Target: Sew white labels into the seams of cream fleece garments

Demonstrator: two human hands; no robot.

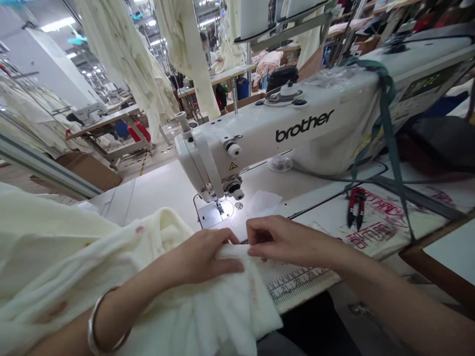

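Observation:
A cream fabric piece with brownish spots spreads over the left of the table and hangs past its front edge. My left hand, with a silver bangle on the wrist, is closed on its folded edge, thumb on the near side. Just to the right, my right hand pinches the same edge between thumb and fingers. Both hands are in front of the sewing machine's lit needle and presser foot, apart from them. The fabric between the hands looks folded over.
The white sewing machine spans the table behind my hands. Red-handled thread snips hang at right beside a teal strip. A printed ruler runs along the front edge. A white scrap lies near the needle. Cream cloths hang behind.

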